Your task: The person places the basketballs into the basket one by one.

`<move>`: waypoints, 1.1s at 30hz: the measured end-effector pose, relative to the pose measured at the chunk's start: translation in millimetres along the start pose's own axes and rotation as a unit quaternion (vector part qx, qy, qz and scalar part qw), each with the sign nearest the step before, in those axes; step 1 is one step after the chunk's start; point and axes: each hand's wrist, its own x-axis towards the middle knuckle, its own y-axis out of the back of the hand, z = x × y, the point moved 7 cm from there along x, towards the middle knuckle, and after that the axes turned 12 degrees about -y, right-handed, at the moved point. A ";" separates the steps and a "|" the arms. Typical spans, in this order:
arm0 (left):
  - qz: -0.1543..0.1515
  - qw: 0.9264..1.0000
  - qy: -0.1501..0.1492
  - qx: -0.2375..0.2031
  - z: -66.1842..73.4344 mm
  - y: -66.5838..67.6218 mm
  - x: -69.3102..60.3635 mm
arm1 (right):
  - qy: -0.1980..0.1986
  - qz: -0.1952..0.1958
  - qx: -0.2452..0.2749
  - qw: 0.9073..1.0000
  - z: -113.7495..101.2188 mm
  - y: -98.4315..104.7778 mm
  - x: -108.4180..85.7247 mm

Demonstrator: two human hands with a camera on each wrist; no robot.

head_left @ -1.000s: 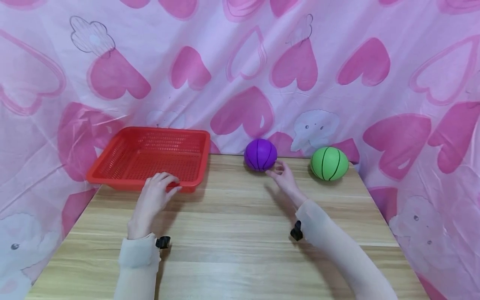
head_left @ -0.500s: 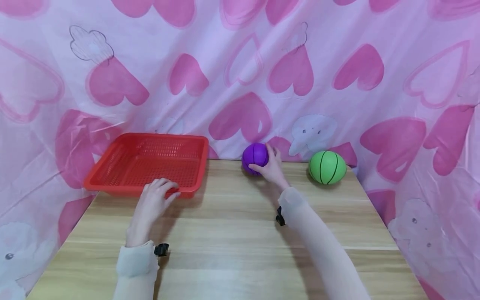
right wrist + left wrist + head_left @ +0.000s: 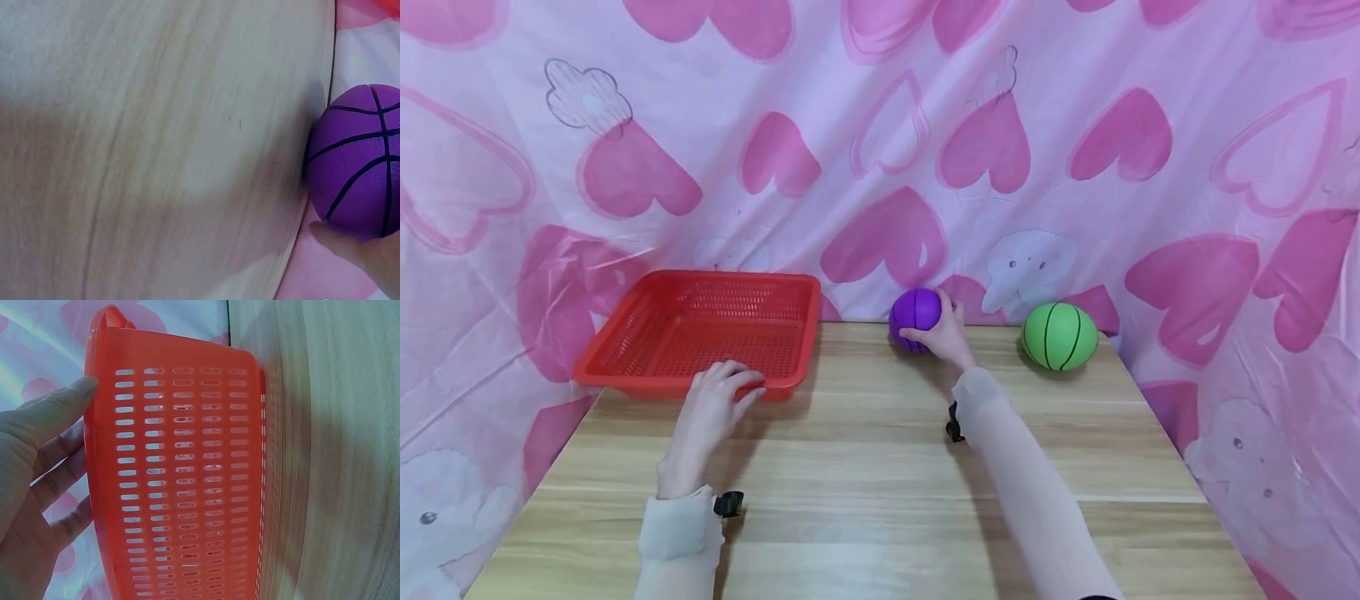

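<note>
In the head view my left hand (image 3: pixel 713 408) is at the front rim of a red plastic basket (image 3: pixel 808 333). The left wrist view has the thumb touching the rim of the perforated basket (image 3: pixel 187 344), while the other fingers pass behind it. My right hand (image 3: pixel 947 335) grips a small purple basketball (image 3: pixel 913 317) from its right side, thumb in front and fingers at the back. Only part of the purple ball (image 3: pixel 353 169) shows in the right wrist view, the thumb against its lower side. A green basketball (image 3: pixel 1060 337) sits apart to the right.
A light wooden table (image 3: pixel 865 475) carries the basket and both balls near its far edge. Behind it hangs a pink curtain (image 3: pixel 880 125) printed with hearts, close to the balls and basket.
My right hand has moved left and forward onto the purple basketball and taken hold of it. The left hand stays at the basket's rim. The view has tilted up slightly.
</note>
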 end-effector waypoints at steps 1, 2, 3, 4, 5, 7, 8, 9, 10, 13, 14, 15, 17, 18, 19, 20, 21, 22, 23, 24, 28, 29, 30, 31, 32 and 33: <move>0.003 1.000 -0.002 0.001 0.1 0.1 0.2 | 0.001 -0.001 -0.002 1.000 0.1 0.1 0.5; 0.006 1.000 -0.003 0.001 0.2 0.2 0.2 | 0.002 -0.002 -0.004 1.000 0.4 0.2 1.0; 0.007 1.000 -0.003 0.002 0.3 0.3 0.2 | 0.003 -0.002 -0.006 1.000 0.7 0.2 1.5; 0.008 1.000 -0.003 0.002 0.1 0.3 0.1 | 0.004 -0.002 -0.008 1.000 1.0 0.1 1.9; 0.008 1.000 -0.003 0.003 0.1 0.3 -0.1 | 0.005 -0.001 -0.006 1.000 1.4 0.3 2.0; 0.007 1.000 -0.002 0.002 -0.1 0.0 -0.5 | 0.007 0.003 -0.003 1.000 2.3 1.0 1.9; 0.006 1.000 -0.001 0.002 -0.1 -0.2 -0.6 | 0.007 0.007 0.001 1.000 3.1 1.9 1.5; 0.004 1.000 -0.001 0.002 -0.2 -0.5 -0.5 | 0.006 0.010 0.005 1.000 3.7 2.8 1.0; 0.003 1.000 -0.001 0.002 -0.2 -0.6 -0.4 | 0.006 0.012 0.008 1.000 4.7 3.6 0.4; -0.001 1.000 0.002 0.001 -0.4 -0.6 -0.1 | 0.006 0.016 0.013 1.000 6.9 5.4 -1.4; -0.002 1.000 0.003 0.001 -0.6 -0.6 0.0 | 0.006 0.016 0.015 1.000 7.4 5.8 -1.9; -0.004 1.000 0.004 0.002 -0.6 -0.7 0.2 | 0.005 0.014 0.017 1.000 7.8 5.8 -2.3; -0.007 1.000 0.008 0.003 -1.0 -0.7 0.2 | 0.004 0.010 0.026 1.000 7.6 5.6 -3.2; -0.009 1.000 0.009 0.004 -1.2 -0.8 0.3 | 0.005 0.008 0.032 0.999 7.0 5.4 -3.3; -0.011 1.000 0.011 0.003 -1.3 -1.0 0.3 | 0.006 0.006 0.038 0.999 5.7 5.4 -3.8; -0.013 1.000 0.013 0.003 -1.4 -1.3 0.3 | 0.006 0.005 0.043 0.999 4.2 5.3 -4.1; -0.015 1.000 0.015 0.002 -1.6 -1.9 0.3 | 0.007 0.003 0.050 0.999 2.2 5.2 -4.6; -0.017 1.000 0.017 0.001 -1.8 -2.4 0.6 | 0.010 0.003 0.053 0.999 -0.5 5.5 -5.1; -0.018 1.000 0.019 0.000 -2.0 -2.8 0.5 | 0.014 0.000 0.057 0.998 -3.6 5.2 -5.8; -0.018 1.000 0.020 -0.002 -1.8 -3.0 0.4 | 0.019 -0.003 0.059 0.998 -7.5 4.6 -7.0; -0.013 1.000 0.018 -0.002 -1.3 -2.6 -1.0 | 0.039 -0.017 0.075 0.996 -24.9 -1.7 -13.4; -0.011 1.000 0.017 -0.001 -1.2 -2.1 -1.1 | 0.040 -0.023 0.082 0.996 -29.5 -4.2 -15.7; -0.010 1.000 0.014 0.001 -1.2 -1.8 -0.9 | 0.044 -0.028 0.089 0.995 -34.4 -6.7 -17.6; -0.009 1.000 0.013 0.002 -1.4 -1.3 -0.8 | 0.047 -0.030 0.096 0.994 -38.8 -9.5 -19.0; -0.007 1.000 0.012 0.002 -1.6 -0.9 -0.6 | 0.053 -0.033 0.103 0.993 -43.9 -12.5 -20.3; -0.006 1.000 0.011 0.002 -2.0 -0.6 -0.5 | 0.058 -0.037 0.112 0.991 -49.1 -16.0 -21.9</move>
